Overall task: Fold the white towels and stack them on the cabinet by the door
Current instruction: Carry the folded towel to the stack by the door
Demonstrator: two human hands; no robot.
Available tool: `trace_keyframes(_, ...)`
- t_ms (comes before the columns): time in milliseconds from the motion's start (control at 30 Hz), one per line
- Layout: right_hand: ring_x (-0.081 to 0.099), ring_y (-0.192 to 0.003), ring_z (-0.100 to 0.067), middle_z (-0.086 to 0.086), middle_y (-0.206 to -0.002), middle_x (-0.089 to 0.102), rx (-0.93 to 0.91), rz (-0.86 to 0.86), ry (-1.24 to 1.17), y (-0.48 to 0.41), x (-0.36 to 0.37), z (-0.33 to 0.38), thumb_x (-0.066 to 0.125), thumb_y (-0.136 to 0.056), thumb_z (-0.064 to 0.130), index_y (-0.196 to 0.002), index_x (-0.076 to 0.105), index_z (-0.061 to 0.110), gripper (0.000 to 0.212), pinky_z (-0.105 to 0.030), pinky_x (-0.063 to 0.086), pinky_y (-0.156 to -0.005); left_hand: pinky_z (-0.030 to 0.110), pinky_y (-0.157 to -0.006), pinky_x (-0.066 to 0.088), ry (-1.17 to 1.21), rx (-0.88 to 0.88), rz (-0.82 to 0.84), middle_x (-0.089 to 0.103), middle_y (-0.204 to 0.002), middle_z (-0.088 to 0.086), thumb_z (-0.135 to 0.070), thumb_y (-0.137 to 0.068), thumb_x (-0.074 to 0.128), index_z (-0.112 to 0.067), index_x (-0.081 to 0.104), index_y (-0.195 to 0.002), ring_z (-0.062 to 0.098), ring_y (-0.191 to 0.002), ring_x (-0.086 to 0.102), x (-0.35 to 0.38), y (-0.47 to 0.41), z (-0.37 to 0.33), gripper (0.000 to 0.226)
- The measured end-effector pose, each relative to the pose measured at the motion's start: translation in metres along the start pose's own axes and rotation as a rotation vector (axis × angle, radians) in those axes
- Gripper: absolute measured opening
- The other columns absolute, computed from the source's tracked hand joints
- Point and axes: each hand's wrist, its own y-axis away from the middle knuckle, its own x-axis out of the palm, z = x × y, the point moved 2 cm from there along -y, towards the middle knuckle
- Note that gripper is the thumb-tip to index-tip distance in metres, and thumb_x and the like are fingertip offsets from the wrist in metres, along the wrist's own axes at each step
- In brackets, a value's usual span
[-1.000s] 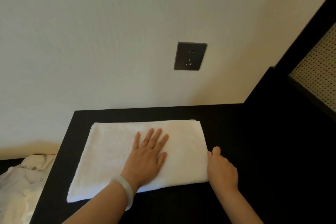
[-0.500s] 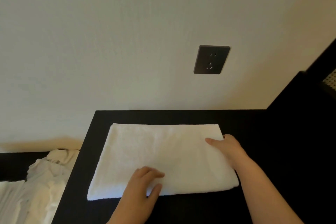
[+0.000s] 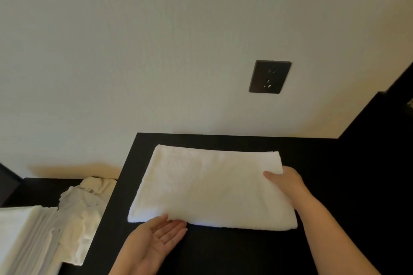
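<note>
White towel [image 3: 212, 185] could sag and unfold if lifted: left hand [image 3: 154, 239], fingers straight and open, barely reaches under it; right hand [image 3: 288, 182] pinches one edge.

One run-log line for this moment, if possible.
towel: folded, flat on cabinet | left hand: palm-up at near edge | right hand: grips right end

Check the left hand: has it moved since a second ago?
Yes: the left hand pulled back off the towel toward the cabinet front edge, now palm-up.
</note>
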Motion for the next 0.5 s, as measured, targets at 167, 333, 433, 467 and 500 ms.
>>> trace_keyframes(167,0.062,-0.092,-0.024,-0.006,-0.100,0.064,-0.001,-0.022,0.007,0.001,0.005,-0.006,0.067,-0.092,0.021,-0.113,0.060,0.012,0.024,-0.042,0.051,-0.084,0.058,-0.090,0.050,0.008,0.068,-0.051,0.061,-0.117,0.030,-0.012,-0.093,0.062,-0.007,0.048,-0.134,0.045,-0.110,0.059,0.004,-0.001,-0.007,0.044)
trace_keyframes(333,0.062,-0.100,-0.027,-0.010,-0.111,0.064,-0.012,-0.003,0.035,-0.001,0.007,-0.004,0.066,-0.092,0.016,-0.122,0.059,0.010,0.031,-0.044,0.051,-0.088,0.061,-0.102,0.044,0.067,0.269,-0.124,0.058,-0.118,0.020,-0.008,-0.093,0.062,-0.018,0.042,-0.137,0.043,-0.120,0.055,0.009,-0.007,-0.034,0.049)
trace_keyframes(433,0.061,-0.100,-0.026,-0.010,-0.112,0.063,0.008,0.007,0.028,-0.003,0.007,-0.002,0.066,-0.092,0.016,-0.123,0.058,0.012,0.032,-0.042,0.049,-0.086,0.060,-0.089,0.050,0.048,0.328,-0.181,0.059,-0.117,0.016,-0.011,-0.090,0.067,-0.013,0.047,-0.128,0.038,-0.106,0.060,0.006,-0.009,-0.056,0.043)
trace_keyframes(467,0.061,-0.101,-0.026,-0.010,-0.113,0.063,0.013,0.012,0.025,-0.004,0.007,-0.002,0.066,-0.092,0.016,-0.123,0.057,0.012,0.033,-0.043,0.049,-0.087,0.058,-0.086,0.052,0.017,0.351,-0.211,0.060,-0.116,0.015,-0.013,-0.088,0.070,-0.010,0.050,-0.123,0.037,-0.102,0.061,0.005,-0.010,-0.065,0.040)
trace_keyframes(500,0.060,-0.100,-0.026,-0.009,-0.113,0.063,0.016,0.016,0.024,-0.005,0.007,-0.003,0.066,-0.092,0.016,-0.123,0.057,0.013,0.033,-0.044,0.049,-0.088,0.055,-0.085,0.053,-0.035,0.364,-0.237,0.061,-0.114,0.015,-0.015,-0.085,0.074,-0.008,0.052,-0.118,0.036,-0.100,0.062,0.004,-0.011,-0.073,0.040)
